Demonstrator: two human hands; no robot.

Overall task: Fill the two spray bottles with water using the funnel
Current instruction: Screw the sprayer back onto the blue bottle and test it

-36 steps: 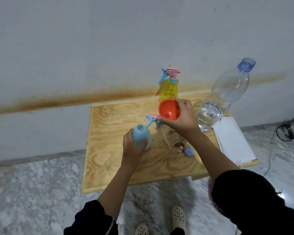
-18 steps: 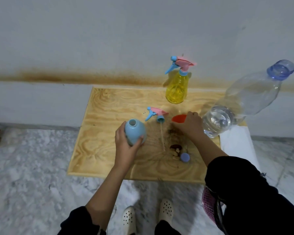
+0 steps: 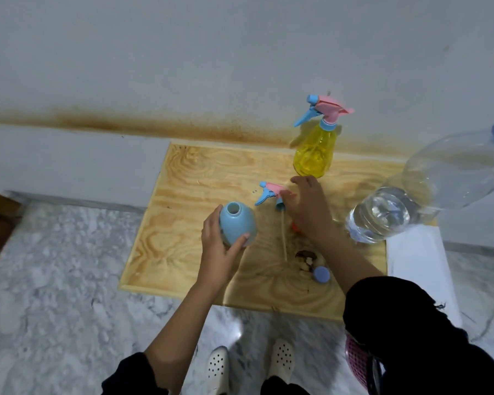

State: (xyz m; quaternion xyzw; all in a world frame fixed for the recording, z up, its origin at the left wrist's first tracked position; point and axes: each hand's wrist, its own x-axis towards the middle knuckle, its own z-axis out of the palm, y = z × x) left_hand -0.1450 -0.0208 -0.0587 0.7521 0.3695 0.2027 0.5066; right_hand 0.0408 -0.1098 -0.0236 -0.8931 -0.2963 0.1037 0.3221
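My left hand (image 3: 217,252) grips the open blue spray bottle (image 3: 237,223), which stands uncapped on the wooden board (image 3: 183,223). Its pink and blue spray head (image 3: 270,193) lies on the board just right of it, with the dip tube pointing toward me. My right hand (image 3: 308,209) hovers with spread fingers over that spray head. Only a small orange edge of the funnel (image 3: 295,227) shows under my right palm. The yellow spray bottle (image 3: 314,155) stands capped at the back of the board.
A large clear water bottle (image 3: 428,192), partly full and uncapped, stands at the board's right edge. Its blue cap (image 3: 321,274) lies near the front beside a dark stain. White paper (image 3: 419,269) lies to the right. Marble floor surrounds the board.
My right hand has set the orange funnel down on the board and moved left over the loose spray head. My left hand kept hold of the blue bottle. The camera came closer.
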